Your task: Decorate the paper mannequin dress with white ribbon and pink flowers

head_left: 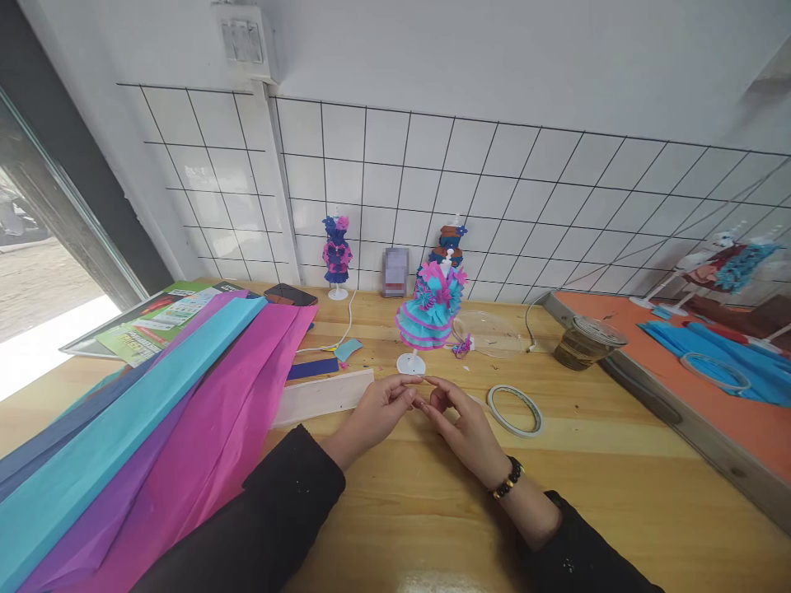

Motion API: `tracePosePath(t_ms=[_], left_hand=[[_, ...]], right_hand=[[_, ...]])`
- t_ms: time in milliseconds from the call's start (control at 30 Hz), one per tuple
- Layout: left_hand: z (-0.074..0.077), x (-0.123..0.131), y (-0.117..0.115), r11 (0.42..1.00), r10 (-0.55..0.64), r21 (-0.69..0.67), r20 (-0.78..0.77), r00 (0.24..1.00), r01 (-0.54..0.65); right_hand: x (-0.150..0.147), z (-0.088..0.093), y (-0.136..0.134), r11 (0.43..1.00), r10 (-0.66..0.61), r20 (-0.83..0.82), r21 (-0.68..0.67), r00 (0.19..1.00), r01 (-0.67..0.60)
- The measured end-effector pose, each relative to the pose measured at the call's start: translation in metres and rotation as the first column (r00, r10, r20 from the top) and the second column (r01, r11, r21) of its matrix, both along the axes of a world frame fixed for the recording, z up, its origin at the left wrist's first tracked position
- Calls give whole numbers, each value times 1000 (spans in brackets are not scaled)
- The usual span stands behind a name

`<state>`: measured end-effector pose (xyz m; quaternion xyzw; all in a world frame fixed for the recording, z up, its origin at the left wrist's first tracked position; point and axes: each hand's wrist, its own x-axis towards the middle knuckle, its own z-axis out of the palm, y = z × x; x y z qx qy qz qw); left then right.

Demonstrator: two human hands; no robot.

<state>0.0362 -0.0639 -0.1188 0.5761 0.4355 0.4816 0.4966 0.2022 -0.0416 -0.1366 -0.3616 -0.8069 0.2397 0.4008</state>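
Note:
My left hand [378, 409] and my right hand [462, 422] meet fingertip to fingertip over the wooden table [408, 502], just in front of a small mannequin stand with a turquoise and pink paper dress [429, 311]. Both hands pinch together; what they hold between the fingertips is too small to make out. A roll of tape [515, 409] lies flat just right of my right hand. A clear plastic ruler [321, 397] lies left of my left hand.
Long sheets of crepe paper [154, 445] in blue, turquoise, purple and pink cover the left side. A second paper-dress figure [337, 255], a phone [290, 294], a card holder [395, 272], a cup [584, 342] and an orange board [698, 395] with blue paper stand further back.

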Motion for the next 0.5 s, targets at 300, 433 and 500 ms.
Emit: tracePosePath(t_ms=[300,433,500], left_hand=[[2,-1,-2,1000,18,18,-26,999,-18],[2,-1,-2,999,31,11,-5,999,-31],[1,-1,-1,999,33,0,28,999,-33]], right_hand=[[1,0,0,1000,8,8,4,1000,-8],[1,-1,0,1000,14,2,-11,1000,-14],[1,0,-1,1000,22,-6,-21,1000,-23]])
